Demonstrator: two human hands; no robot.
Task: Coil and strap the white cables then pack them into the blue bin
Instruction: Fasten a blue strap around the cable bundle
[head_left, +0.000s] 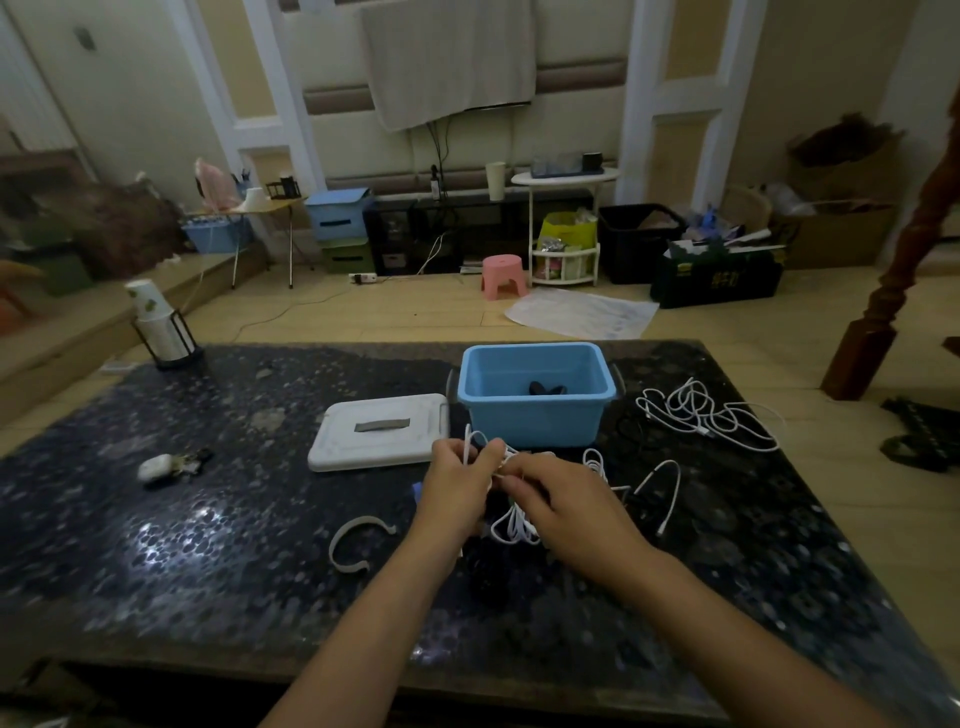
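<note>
White cable (511, 525) hangs in loose loops between both hands over the middle of the desk (208, 545), its long axis running roughly toward the near edge; the left hand (457, 486) pinches the gathered top while the right hand (563, 512) curls round the strands, likely to keep the coil from springing apart. Beyond it the blue bin (535, 410) stands open near the far edge, and another white tangle (711, 413) lies towards the right edge.

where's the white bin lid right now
In the head view the white lid lies flat on the dark table, just left of the blue bin and beyond the left hand.
</note>
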